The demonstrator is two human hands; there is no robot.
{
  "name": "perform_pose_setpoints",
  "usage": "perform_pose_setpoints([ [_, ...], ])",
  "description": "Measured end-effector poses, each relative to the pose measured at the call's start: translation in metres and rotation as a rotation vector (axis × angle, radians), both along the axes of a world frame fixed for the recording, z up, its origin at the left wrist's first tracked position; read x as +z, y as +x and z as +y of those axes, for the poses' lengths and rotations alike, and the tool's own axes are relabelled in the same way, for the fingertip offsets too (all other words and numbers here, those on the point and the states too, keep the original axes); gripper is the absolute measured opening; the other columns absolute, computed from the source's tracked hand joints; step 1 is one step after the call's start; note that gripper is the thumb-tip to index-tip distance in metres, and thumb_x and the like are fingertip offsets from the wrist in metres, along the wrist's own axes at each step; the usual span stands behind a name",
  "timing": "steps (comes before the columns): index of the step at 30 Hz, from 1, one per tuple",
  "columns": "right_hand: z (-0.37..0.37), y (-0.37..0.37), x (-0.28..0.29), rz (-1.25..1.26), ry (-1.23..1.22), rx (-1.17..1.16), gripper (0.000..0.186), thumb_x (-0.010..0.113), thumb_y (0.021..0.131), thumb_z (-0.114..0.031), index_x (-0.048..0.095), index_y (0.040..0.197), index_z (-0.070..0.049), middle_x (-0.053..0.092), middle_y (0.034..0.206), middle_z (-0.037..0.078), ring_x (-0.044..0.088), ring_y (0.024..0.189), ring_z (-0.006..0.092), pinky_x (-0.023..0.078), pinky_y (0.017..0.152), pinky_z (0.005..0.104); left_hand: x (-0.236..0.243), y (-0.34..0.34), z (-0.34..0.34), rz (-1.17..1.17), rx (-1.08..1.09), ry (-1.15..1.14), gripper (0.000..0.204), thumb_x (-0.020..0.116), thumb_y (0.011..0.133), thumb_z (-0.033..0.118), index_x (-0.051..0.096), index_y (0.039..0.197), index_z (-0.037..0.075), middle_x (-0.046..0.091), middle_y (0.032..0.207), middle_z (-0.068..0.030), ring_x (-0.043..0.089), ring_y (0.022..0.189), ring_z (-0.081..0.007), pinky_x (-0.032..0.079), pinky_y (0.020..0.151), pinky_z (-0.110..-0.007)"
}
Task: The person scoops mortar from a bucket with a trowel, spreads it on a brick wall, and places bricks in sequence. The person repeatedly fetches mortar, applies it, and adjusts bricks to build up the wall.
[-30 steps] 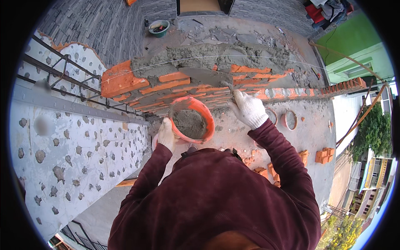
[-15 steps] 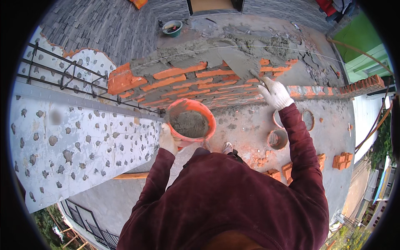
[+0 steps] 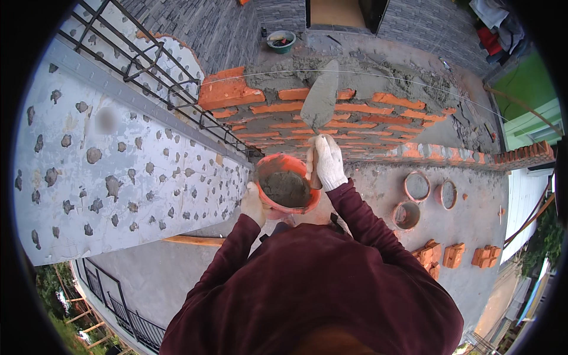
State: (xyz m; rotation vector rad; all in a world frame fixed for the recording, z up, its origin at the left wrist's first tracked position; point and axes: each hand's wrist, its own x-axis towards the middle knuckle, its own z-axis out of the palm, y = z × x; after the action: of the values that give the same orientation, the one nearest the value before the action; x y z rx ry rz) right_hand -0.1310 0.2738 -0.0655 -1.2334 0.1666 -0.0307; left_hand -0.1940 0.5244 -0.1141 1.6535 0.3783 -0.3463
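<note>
My gloved left hand (image 3: 253, 205) grips the side of an orange bucket (image 3: 278, 160) that holds grey mortar (image 3: 286, 189). In my gloved right hand (image 3: 327, 161) is a trowel, its handle wrapped by the fingers just beside the bucket's right rim. The pointed trowel blade (image 3: 320, 97) is smeared grey and angled up in front of the wall's face. Beyond it stands a brick wall (image 3: 367, 118) with mortar squeezed between its courses and a rough grey layer along the top. A thin white string (image 3: 408, 78) stretches across above the wall.
On the left, a pitted whitish panel (image 3: 136, 177) and a steel rebar cage (image 3: 157, 56) stand close to the wall. Several mortar-stained buckets (image 3: 406, 215) and brick stacks (image 3: 454, 255) are on the floor to the right. A green basin (image 3: 281, 42) sits behind the wall.
My right hand has swung left and back with the trowel, from the wall's top to beside the bucket. The view has shifted, and my left hand still grips the bucket.
</note>
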Motion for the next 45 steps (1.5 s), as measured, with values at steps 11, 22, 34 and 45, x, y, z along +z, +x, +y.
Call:
perform_pose_setpoints([
  [11, 0.123, 0.031, -0.025, -0.062, -0.538, -0.184, 0.036, 0.049, 0.107, -0.033, 0.055, 0.117, 0.001, 0.064, 0.077, 0.021, 0.066, 0.061, 0.0335, 0.052, 0.059, 0.0448, 0.022, 0.034, 0.080, 0.117, 0.073, -0.444, 0.062, 0.032, 0.111, 0.051, 0.049, 0.142, -0.001, 0.062, 0.133, -0.0174, 0.068, 0.113, -0.0283, 0.057, 0.095, -0.041],
  [22, 0.027, -0.050, 0.027, -0.152, -1.508, 0.617, 0.034, 0.064, 0.090, -0.015, 0.051, 0.119, -0.002, 0.068, 0.099, 0.022, 0.069, 0.088, 0.0435, 0.057, 0.072, 0.0509, 0.049, 0.072, 0.116, -0.158, -0.138, 0.035, 0.069, 0.032, 0.111, 0.056, 0.060, 0.132, -0.004, 0.067, 0.123, -0.0140, 0.058, 0.110, -0.0205, 0.046, 0.100, -0.035],
  [34, 0.060, -0.040, 0.030, -0.201, -1.562, 0.946, 0.031, 0.060, 0.087, -0.005, 0.056, 0.116, 0.004, 0.071, 0.097, 0.026, 0.073, 0.091, 0.0422, 0.058, 0.075, 0.0494, 0.104, 0.098, 0.093, -0.242, -0.142, 0.120, 0.049, 0.047, 0.110, 0.044, 0.065, 0.105, -0.002, 0.062, 0.094, 0.0002, 0.050, 0.090, -0.0088, 0.047, 0.082, -0.029],
  [45, -0.032, -0.056, 0.059, 0.328, -1.033, 1.087, 0.034, 0.065, 0.085, -0.022, 0.060, 0.107, 0.003, 0.059, 0.077, 0.012, 0.067, 0.082, 0.0242, 0.053, 0.078, 0.0413, 0.140, 0.067, 0.024, -0.516, -0.064, 0.088, 0.042, 0.047, 0.110, 0.037, 0.061, 0.093, 0.001, 0.059, 0.083, -0.0006, 0.048, 0.079, -0.0085, 0.047, 0.072, -0.029],
])
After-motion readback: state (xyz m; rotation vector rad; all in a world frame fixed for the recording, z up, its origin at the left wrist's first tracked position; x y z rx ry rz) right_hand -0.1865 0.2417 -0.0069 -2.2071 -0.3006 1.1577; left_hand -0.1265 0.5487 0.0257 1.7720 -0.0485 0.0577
